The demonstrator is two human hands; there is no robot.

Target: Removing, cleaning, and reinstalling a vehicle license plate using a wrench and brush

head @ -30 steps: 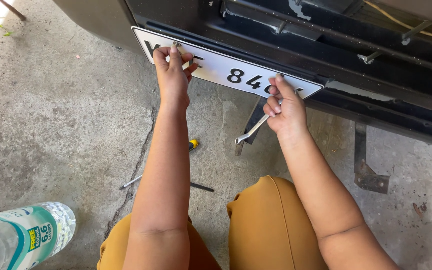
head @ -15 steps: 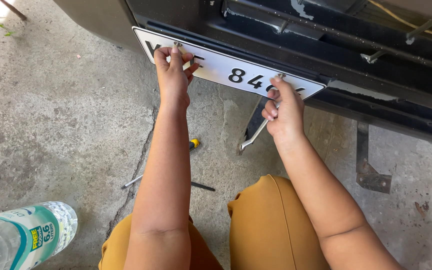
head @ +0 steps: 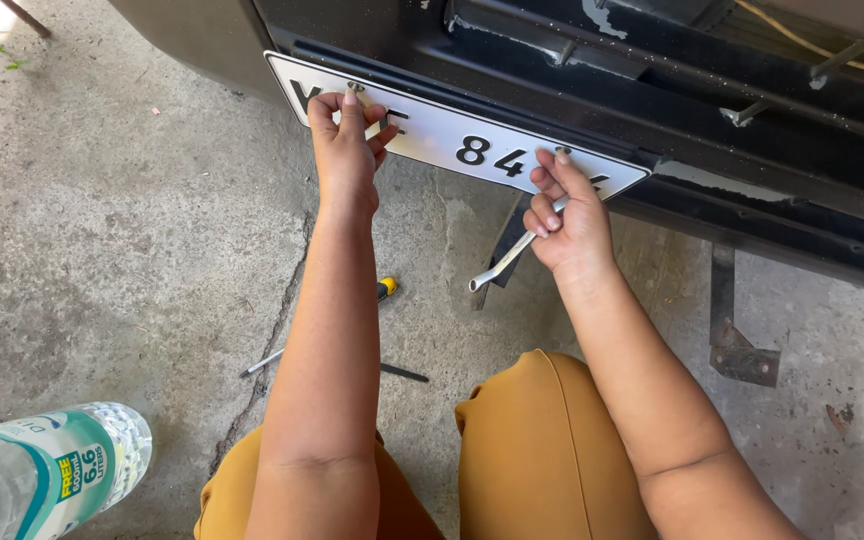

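Where the concrete floor (head: 102, 250) meets the lower-left corner, a big clear water bottle (head: 47, 465) lies on its side, well clear of your work. Your left hand (head: 345, 135) presses the white number plate (head: 452, 140) against the black bumper (head: 752, 170), fingers (head: 352, 100) pinched narrow on a small fastener at the plate's upper left, likely to steady that end. Below, a yellow-handled screwdriver (head: 385, 289) and a thin rod (head: 262, 362) lie within reach. Your right hand (head: 570, 220) grips a metal wrench (head: 512, 255), fingers closed round it, forefinger up at the plate's right fastener. A rusty bracket (head: 737, 340) hangs beyond.
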